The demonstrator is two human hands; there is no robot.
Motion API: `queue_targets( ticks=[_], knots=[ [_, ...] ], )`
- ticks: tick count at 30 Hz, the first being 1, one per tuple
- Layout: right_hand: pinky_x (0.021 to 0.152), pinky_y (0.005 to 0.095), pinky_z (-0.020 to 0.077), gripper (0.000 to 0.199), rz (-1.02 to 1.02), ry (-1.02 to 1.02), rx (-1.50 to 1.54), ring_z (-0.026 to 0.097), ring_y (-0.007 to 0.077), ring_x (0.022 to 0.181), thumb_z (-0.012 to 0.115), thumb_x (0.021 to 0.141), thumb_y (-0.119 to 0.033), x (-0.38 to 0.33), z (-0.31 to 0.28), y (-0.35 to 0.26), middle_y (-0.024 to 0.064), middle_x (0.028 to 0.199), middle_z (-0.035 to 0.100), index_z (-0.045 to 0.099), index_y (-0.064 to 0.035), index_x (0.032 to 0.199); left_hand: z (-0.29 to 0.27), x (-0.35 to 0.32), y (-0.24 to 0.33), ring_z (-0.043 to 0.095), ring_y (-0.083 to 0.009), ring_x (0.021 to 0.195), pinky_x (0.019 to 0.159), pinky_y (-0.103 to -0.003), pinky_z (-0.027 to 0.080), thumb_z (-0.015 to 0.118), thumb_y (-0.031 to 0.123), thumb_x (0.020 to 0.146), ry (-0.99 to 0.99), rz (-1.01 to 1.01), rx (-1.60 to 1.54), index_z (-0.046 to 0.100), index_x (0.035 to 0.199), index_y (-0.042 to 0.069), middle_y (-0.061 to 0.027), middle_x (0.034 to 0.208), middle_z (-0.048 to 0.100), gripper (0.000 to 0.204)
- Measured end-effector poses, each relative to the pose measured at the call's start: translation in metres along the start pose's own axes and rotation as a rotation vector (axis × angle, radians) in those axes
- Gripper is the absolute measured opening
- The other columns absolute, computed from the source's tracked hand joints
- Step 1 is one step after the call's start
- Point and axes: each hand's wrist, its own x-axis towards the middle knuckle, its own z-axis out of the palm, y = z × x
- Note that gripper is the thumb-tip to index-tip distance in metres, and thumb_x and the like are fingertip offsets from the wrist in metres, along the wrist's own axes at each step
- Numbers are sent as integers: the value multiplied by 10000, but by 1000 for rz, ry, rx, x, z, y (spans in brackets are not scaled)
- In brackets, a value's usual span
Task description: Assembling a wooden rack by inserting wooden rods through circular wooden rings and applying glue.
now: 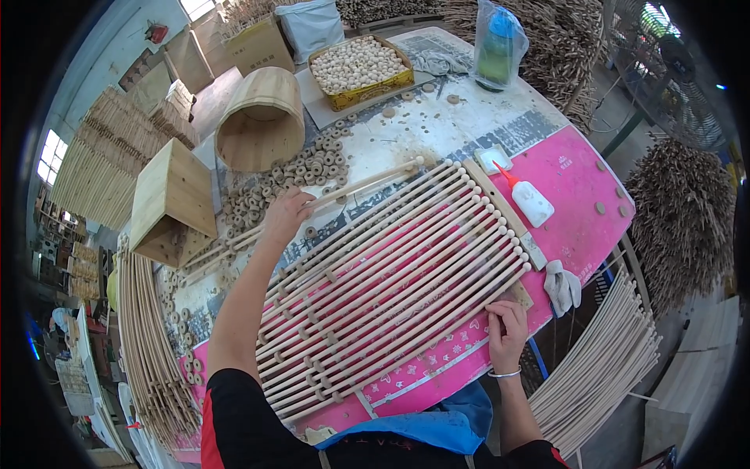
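Left grip (290,213) pinches a wooden rod (359,184) roughly parallel to the row of rods (398,270) on its body side; right grip (508,328), whose hold I can't tell, sits nearer the row's closest edge.

1. Tabletop (457,125): worn white, grey patches. Bright pink printed sheet (574,184) covers its near and right parts.
2. Over pink sheet: slim pale wooden rods (391,285), roughly parallel, ball tips at right end.
3. Flat wooden strip (501,205) along the tips.
4. Right of strip: white plastic bottle with red nozzle (533,205), lying flat; small white square dish (492,159) near it.
5. Far left: heap of small brown wooden rings (316,160) beside round wooden tub (273,87), tipped over, and open square wooden box (173,195).
6. Far edge: yellow box of pale balls (371,96); blue-green bottle in clear bag (498,56), upright; crumpled greyish cloth (437,62) between.
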Motion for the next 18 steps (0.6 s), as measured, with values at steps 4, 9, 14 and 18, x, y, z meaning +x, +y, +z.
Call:
queue_targets(
  ticks=[4, 9, 14, 18],
  knots=[
    [863, 394, 500, 111, -17, 17, 10, 643, 312, 967, 678, 892, 10, -3, -1, 11, 123, 1001, 681, 720, -24, 989, 5, 8, 7, 661, -340, 981, 799, -480, 542, 648, 177, 912, 62, 70, 119, 686, 984, 109, -108, 1025, 645, 106],
    [811, 393, 504, 123, -21, 35, 67, 639, 305, 934, 688, 883, 5, 2, 5, 5, 106, 983, 684, 725, -43, 990, -35, 2, 13, 676, -357, 863, 763, -503, 522, 603, 142, 950, 179, 40, 267, 621, 967, 96, -132, 927, 673, 52],
    [792, 385, 507, 110, -33, 69, 90, 643, 305, 906, 680, 892, 9, 0, 0, 9, 107, 963, 684, 720, -38, 982, -98, -14, 100, 637, -351, 843, 749, -468, 485, 621, 129, 979, 381, 275, 260, 673, 1077, 109, -112, 913, 656, 112],
    [722, 327, 506, 143, 70, 173, 264, 651, 226, 835, 643, 935, 24, -8, -3, 11, 99, 962, 681, 729, -23, 1039, -82, -86, 164, 698, -317, 1026, 892, -402, 549, 650, 102, 968, 14, 129, -365, 728, 1174, 83, -123, 1084, 722, 221]
  ],
)
